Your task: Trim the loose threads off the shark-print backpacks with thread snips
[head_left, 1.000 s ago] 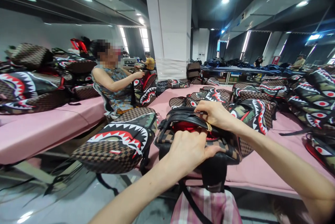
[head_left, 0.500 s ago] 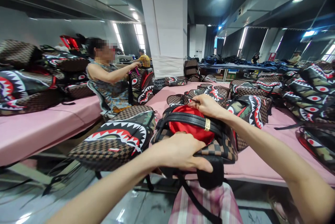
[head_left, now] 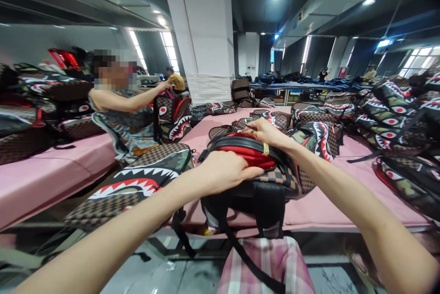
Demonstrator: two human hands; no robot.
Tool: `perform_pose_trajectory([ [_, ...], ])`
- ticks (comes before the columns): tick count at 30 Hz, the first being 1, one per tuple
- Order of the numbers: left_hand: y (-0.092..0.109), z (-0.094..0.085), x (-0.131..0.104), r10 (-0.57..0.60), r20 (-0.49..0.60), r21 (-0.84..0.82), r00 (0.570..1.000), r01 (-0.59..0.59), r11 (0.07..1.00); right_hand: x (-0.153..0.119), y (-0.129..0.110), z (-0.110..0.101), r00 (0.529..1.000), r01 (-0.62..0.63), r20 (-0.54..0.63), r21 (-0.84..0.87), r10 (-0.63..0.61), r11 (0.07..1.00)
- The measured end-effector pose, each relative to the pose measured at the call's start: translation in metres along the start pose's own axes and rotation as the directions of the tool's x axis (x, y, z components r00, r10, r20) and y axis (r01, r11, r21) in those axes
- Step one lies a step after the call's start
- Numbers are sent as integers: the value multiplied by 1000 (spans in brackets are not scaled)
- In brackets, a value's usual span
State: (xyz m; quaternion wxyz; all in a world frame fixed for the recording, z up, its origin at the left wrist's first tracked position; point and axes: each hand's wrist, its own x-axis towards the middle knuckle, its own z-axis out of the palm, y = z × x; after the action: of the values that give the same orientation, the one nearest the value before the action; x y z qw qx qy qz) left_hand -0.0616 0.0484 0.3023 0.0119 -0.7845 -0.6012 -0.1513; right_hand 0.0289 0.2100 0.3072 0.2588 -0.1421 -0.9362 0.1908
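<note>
Directly before me on the pink table's near edge is a checkered backpack (head_left: 278,176) with red lining and a gold tag on its black trim. My left hand (head_left: 225,172) grips the near side of its mouth, fingers curled over into the red lining and thumb lying along the edge. At the far side of the mouth, my right hand (head_left: 266,132) is closed on a thin dark object (head_left: 250,126), too small to identify. Its fingertips sit just above the black trim. Black straps (head_left: 270,207) hang from the backpack toward my lap.
Another shark-mouth backpack (head_left: 137,179) lies at left, with several more behind and a stack (head_left: 388,119) at right. The pink table (head_left: 330,209) runs across. A co-worker (head_left: 123,110) sits at left handling a backpack (head_left: 172,115). A white pillar (head_left: 202,32) rises behind.
The backpack's mouth has narrowed, with less red lining showing. My left hand has moved up and left on its rim. The view has swung slightly right.
</note>
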Motion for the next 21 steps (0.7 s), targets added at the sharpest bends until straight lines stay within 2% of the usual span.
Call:
perform_pose_trajectory([
  [3, -12, 9, -20, -26, -27, 141, 999, 30, 990, 0, 10, -2, 999, 43, -17, 58, -42, 997],
  [7, -17, 25, -31, -50, -99, 197, 994, 69, 978, -6, 4, 0, 998, 70, -7, 116, -70, 991],
  [9, -12, 28, -31, -25, -89, 204, 996, 43, 978, -8, 0, 1, 996, 83, 10, 131, -85, 988],
  [13, -2, 27, -29, 4, 0, 175, 1000, -4, 985, -9, -5, 0, 998, 64, 8, 179, -66, 982],
  [15, -3, 25, -24, -40, -8, 142, 999, 41, 989, -15, -6, -5, 997, 32, -79, 245, -13, 969],
  [16, -5, 24, -22, -73, -21, 108, 997, 75, 991, -22, -7, -8, 986, 26, -166, 285, 23, 958],
  [17, -8, 23, -19, -106, -40, 59, 994, 108, 992, -34, -8, -11, 960, 26, -272, 324, 67, 946],
  [19, -16, 20, -11, -165, -101, -59, 981, 159, 985, -69, -11, -16, 868, 15, -464, 381, 177, 925],
  [20, -20, 19, -7, -186, -137, -115, 973, 171, 978, -90, -12, -16, 831, -24, -502, 396, 238, 918],
  [21, -23, 19, -3, -203, -171, -164, 964, 175, 971, -112, -13, -13, 826, -91, -482, 398, 293, 913],
])
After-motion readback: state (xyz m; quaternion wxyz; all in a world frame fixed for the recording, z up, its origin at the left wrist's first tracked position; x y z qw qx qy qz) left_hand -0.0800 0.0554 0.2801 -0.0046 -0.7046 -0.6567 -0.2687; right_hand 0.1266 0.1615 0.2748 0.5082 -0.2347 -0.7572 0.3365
